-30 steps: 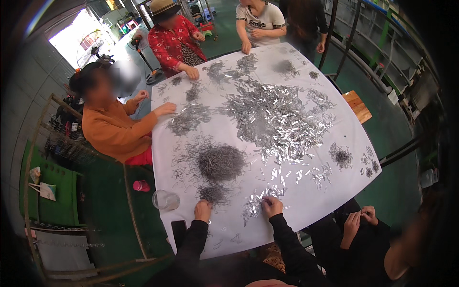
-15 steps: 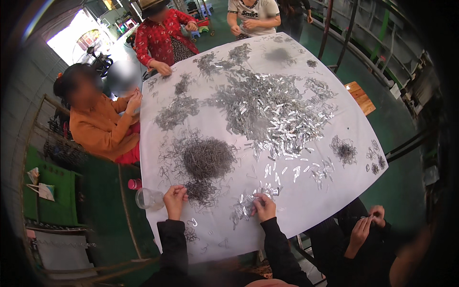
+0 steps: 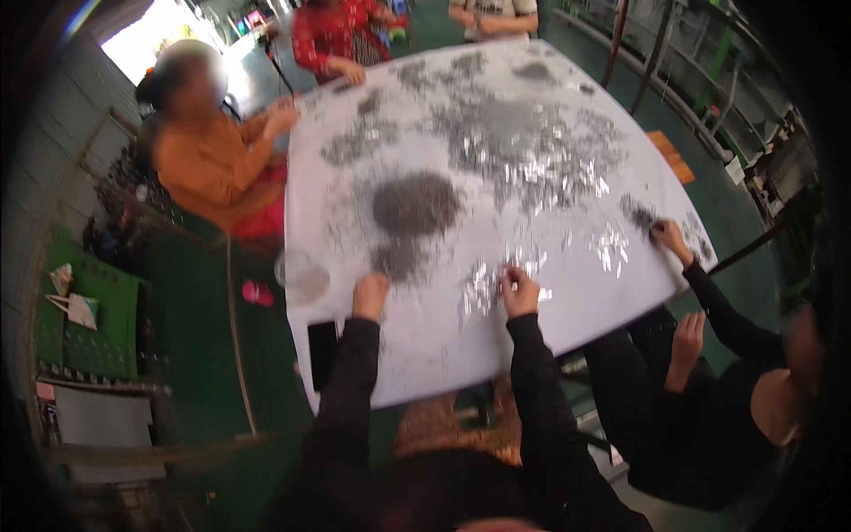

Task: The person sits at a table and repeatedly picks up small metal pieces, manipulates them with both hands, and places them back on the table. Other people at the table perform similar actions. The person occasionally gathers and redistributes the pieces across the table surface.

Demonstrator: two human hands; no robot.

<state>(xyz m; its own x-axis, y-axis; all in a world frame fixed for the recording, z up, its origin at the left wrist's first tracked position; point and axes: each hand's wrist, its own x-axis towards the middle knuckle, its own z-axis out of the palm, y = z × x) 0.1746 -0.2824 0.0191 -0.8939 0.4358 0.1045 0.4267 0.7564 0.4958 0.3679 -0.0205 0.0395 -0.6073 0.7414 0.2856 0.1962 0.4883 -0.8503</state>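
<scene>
On white tabletop (image 3: 443, 355), hands (image 3: 521, 294), wiry heap (image 3: 397, 257)

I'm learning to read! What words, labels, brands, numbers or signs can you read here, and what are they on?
None can be read.
Pale shirt: any print too blurred.
Tote bag: any marks too small.
Phone: dark screen, no words showing.
Metal pieces: too small and blurred.

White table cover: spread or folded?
Spread: the white table cover lies flat under the dark wire heap and scattered silver clip-like pieces, stretching past the left hand and right hand.
</scene>
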